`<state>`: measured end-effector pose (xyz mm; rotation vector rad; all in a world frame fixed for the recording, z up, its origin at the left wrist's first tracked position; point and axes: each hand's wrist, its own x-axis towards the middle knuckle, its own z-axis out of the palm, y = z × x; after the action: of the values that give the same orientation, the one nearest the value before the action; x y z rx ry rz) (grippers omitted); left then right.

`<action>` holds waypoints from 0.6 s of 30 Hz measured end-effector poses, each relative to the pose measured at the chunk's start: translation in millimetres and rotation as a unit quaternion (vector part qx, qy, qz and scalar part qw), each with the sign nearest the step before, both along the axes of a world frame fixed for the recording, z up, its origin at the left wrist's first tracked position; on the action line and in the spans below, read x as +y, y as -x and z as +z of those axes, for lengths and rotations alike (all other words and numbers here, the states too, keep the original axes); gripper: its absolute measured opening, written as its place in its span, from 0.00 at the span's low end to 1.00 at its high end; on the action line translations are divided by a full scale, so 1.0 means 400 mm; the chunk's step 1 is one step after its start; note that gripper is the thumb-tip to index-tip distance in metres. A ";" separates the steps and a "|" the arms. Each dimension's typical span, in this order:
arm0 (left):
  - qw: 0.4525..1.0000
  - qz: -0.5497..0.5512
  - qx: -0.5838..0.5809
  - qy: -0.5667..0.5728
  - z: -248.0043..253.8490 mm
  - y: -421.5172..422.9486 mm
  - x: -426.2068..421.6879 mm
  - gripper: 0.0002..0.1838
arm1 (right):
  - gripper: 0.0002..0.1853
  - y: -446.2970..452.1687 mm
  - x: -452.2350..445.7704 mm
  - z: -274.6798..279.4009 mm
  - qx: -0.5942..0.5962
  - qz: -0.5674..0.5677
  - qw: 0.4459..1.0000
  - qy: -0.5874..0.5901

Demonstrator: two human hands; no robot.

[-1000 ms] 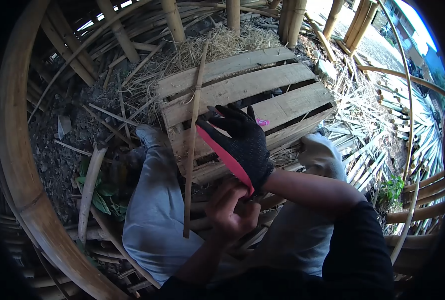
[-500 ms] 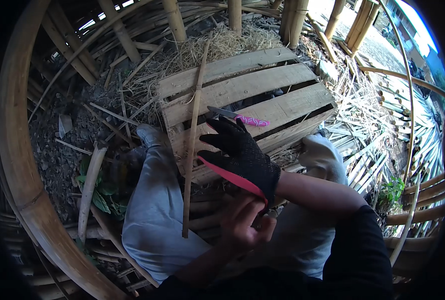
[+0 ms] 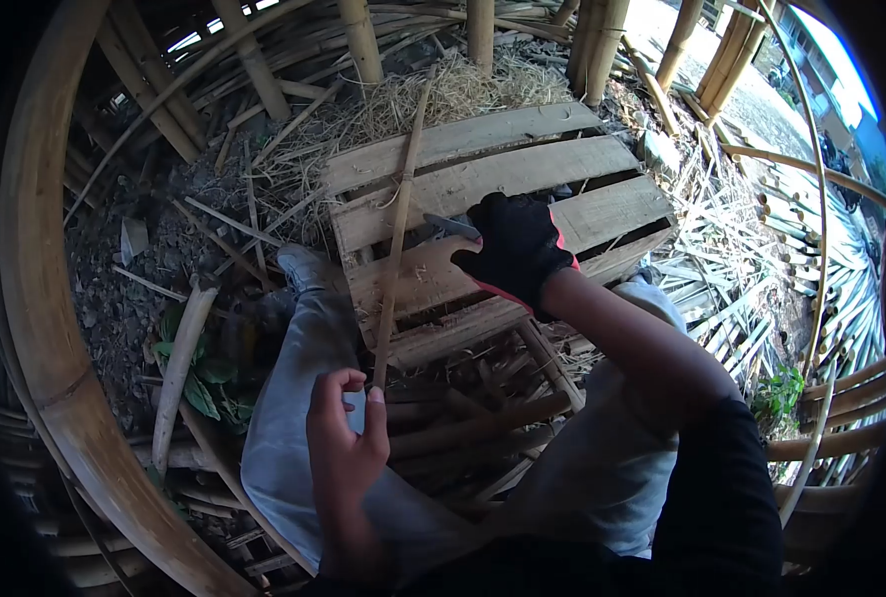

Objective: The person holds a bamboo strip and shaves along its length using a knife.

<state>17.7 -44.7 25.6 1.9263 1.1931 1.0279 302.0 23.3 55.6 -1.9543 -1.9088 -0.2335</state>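
1. Trouser legs (image 3: pixel 299 448): grey, bent, one at each side of the lower part of the view. Several bamboo lengths (image 3: pixel 493 422) lie between them.
2. Left hand (image 3: pixel 348 433): bare, raised over the wearer's left leg. The fingers are bent and the thumb points up, set apart from them. A gap shows between index finger and thumb.
3. Bamboo strip (image 3: pixel 399 234): narrow, laid across the slats at the crate's left part. Its near end projects past the crate's near edge and reaches the left thumb tip; whether the two touch cannot be determined.
4. Right hand (image 3: pixel 518 244): in a black glove with red edging, back upward, positioned over the middle slats. The thumb is extended to the left, apart from the fingers. The fingers' grip is hidden; closure cannot be determined.
5. Knife (image 3: pixel 452 226): at the middle of the crate top, blade projecting left from beneath the right hand toward the bamboo strip. The handle is hidden by the glove.
6. Wooden crate (image 3: pixel 523 164): slatted top, with dark gaps between slats, set ahead of the legs.
7. Split bamboo pieces (image 3: pixel 712 289): scattered on the ground to the right of the crate.
8. Straw (image 3: pixel 453 88): heaped along the crate's far side.
9. Bamboo posts (image 3: pixel 480 40): upright, behind the straw.
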 end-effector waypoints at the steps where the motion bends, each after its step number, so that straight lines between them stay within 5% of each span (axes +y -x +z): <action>1: 0.998 0.035 0.039 0.027 -0.030 0.026 0.017 0.12 | 0.23 -0.024 0.009 -0.023 0.021 -0.008 0.998 0.064; 4: 0.984 0.062 0.079 0.144 -0.067 0.055 0.035 0.16 | 0.18 -0.039 0.020 -0.037 0.034 -0.006 0.991 0.128; 6: 0.910 -0.041 -0.119 0.394 -0.138 0.073 0.051 0.19 | 0.18 -0.057 0.047 -0.047 0.016 -0.006 0.987 0.160; 7: 0.909 -0.038 -0.124 0.395 -0.143 0.071 0.048 0.19 | 0.18 -0.065 0.052 -0.044 0.011 -0.002 0.987 0.162; 9: 0.758 -0.107 -0.253 0.591 -0.122 0.048 0.039 0.23 | 0.17 -0.069 0.055 -0.026 0.016 -0.013 0.982 0.186; 12: 0.686 -0.175 -0.323 0.628 -0.156 0.040 0.035 0.26 | 0.15 -0.052 0.057 0.009 -0.031 -0.044 0.970 0.238; 18: 0.644 -0.209 -0.425 0.600 -0.134 0.027 0.026 0.22 | 0.13 -0.075 0.056 -0.049 -0.059 -0.020 0.982 0.178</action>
<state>7.0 -34.4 -28.1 0.4284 0.4887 0.4599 332.2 45.6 36.1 -2.2516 -2.1069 -0.0177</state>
